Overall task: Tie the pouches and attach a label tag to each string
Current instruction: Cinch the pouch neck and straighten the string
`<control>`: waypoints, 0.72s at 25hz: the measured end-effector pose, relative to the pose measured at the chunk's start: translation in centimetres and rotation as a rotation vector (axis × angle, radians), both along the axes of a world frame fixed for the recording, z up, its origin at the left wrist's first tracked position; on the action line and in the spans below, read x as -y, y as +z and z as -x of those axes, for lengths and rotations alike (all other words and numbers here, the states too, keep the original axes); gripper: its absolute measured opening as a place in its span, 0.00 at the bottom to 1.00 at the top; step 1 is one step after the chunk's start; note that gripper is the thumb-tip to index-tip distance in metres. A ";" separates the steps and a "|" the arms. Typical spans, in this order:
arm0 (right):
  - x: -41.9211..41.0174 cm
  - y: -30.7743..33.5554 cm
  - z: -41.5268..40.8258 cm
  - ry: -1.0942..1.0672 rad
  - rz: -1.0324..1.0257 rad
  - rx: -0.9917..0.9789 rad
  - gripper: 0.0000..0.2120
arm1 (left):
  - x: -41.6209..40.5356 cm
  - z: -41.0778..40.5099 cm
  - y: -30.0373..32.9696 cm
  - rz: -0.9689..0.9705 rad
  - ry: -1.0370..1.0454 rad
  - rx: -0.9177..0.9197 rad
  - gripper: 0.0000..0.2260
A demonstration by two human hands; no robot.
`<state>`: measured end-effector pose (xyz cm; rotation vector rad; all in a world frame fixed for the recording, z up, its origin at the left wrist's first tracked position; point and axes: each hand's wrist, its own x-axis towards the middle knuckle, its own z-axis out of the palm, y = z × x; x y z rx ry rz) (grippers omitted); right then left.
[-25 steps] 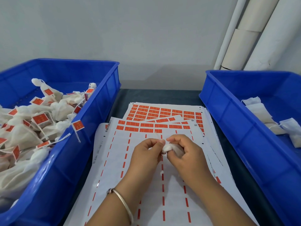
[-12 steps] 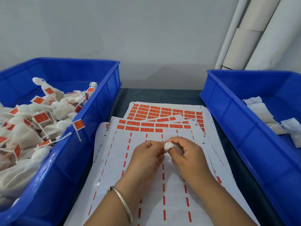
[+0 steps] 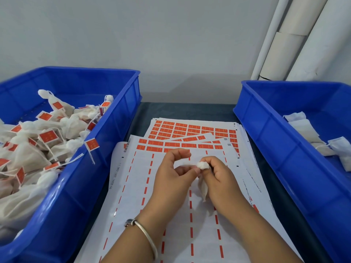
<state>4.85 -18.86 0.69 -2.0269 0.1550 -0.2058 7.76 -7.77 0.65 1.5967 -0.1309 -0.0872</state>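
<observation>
Two deep blue plastic crates are flanking the work area: the left blue crate, heaped with tied white pouches bearing orange tags, and the right blue crate, holding a few flat untied white pouches. Between their inner walls, white backing sheets of orange rectangular labels are lying fanned on the dark tabletop, leaving a corridor of open room over the sheets; the hands are working in the middle of it, well apart from both crate walls.

The left hand, with a silver metal bangle at its wrist, is reaching in from below, fingers curled, thumb and fingertips pinching at what looks like a thin string beside the pouch's neck; the string itself is too faint to be sure of.

The right hand is gripping a small white fabric pouch around its gathered neck, the bunched top poking out between thumb and forefinger. The pouch's long axis is running top-away, body hanging down toward the person beneath the palm, above the sheets.
</observation>
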 end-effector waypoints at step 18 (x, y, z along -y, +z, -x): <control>2.0 0.2 0.0 0.235 -0.670 -0.334 0.17 | -0.5 0.4 0.7 -0.353 0.026 0.300 0.18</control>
